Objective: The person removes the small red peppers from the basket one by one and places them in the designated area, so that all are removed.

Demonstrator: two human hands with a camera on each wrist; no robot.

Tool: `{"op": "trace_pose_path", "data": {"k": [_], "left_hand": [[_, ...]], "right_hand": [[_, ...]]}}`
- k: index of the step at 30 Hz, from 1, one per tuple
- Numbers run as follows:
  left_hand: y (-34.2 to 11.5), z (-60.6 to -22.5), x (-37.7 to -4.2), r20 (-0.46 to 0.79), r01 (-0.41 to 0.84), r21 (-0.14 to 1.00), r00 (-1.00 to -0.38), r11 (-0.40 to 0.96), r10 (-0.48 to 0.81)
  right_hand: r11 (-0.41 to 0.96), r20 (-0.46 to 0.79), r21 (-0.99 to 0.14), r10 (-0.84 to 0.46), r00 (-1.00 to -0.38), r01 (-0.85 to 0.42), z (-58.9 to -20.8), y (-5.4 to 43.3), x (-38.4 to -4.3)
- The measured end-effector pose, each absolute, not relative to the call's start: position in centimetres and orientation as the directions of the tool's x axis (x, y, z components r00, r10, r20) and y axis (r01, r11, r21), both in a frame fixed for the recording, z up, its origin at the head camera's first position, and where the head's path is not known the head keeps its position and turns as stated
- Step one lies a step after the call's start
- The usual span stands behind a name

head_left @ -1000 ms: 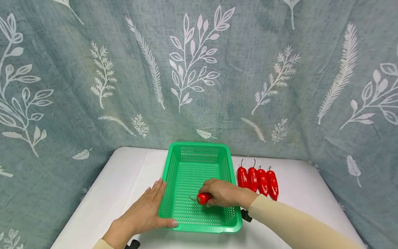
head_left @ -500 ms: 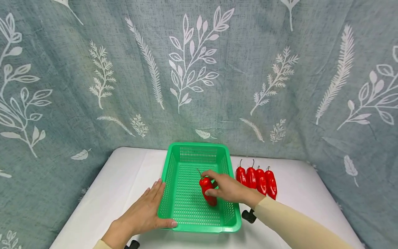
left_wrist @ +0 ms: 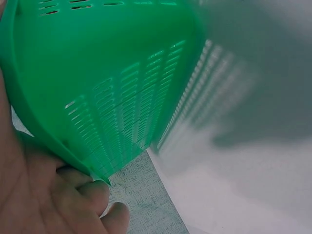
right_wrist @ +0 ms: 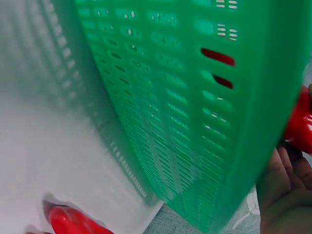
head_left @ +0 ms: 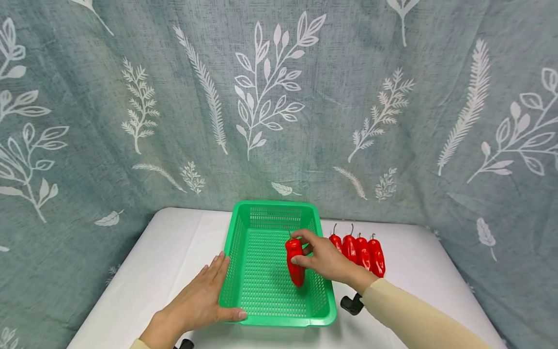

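Observation:
In the head view my right hand grips a glossy red pepper between thumb and fingers, inside the outline of a green plastic basket. The pepper's stem points to the far side and its tip towards me; whether it touches the basket floor I cannot tell. My left hand rests against the basket's near left corner, fingers straight along the left rim and thumb on the front rim. The right wrist view shows the held pepper past the basket's rim, partly hidden by the green wall.
Several more red peppers lie side by side on the white table, to the right of the basket, partly behind my right wrist. A grey-green cloth with white leaf prints hangs behind the table's far edge.
My right hand has turned the pepper from stem-left to stem pointing away, its whole length now showing, and has shifted slightly right. The left hand keeps its hold at the basket's corner.

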State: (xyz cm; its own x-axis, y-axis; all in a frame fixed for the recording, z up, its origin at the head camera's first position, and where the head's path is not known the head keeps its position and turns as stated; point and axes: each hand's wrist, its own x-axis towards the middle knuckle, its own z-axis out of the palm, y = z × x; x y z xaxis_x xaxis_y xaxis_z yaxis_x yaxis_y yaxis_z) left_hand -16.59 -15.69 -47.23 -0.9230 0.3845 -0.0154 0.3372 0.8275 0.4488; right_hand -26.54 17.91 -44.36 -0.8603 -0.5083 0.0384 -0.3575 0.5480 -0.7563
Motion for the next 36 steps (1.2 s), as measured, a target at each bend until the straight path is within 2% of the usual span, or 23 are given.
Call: {"op": "trace_pose_path", "data": {"k": [14, 21, 36], "left_hand": [[-15.6, -47.2, -16.5, -0.015, 0.336, 0.463, -0.922, 0.821, 0.386], [-15.5, -47.1, -16.6, 0.001, 0.348, 0.448, -0.921, 0.823, 0.389], [-15.7, -47.1, -16.4, -0.015, 0.342, 0.451, -0.921, 0.825, 0.390]], "right_hand": [[0.514, 0.129, -0.778, -0.433, -0.892, -0.362, -43.4, 19.0, -26.2], [0.543, 0.113, -0.783, -0.355, -0.928, -0.303, -42.5, 19.7, -26.3], [0.552, 0.102, -0.801, -0.256, -0.961, -0.232, -40.5, 23.3, -26.6]]}}
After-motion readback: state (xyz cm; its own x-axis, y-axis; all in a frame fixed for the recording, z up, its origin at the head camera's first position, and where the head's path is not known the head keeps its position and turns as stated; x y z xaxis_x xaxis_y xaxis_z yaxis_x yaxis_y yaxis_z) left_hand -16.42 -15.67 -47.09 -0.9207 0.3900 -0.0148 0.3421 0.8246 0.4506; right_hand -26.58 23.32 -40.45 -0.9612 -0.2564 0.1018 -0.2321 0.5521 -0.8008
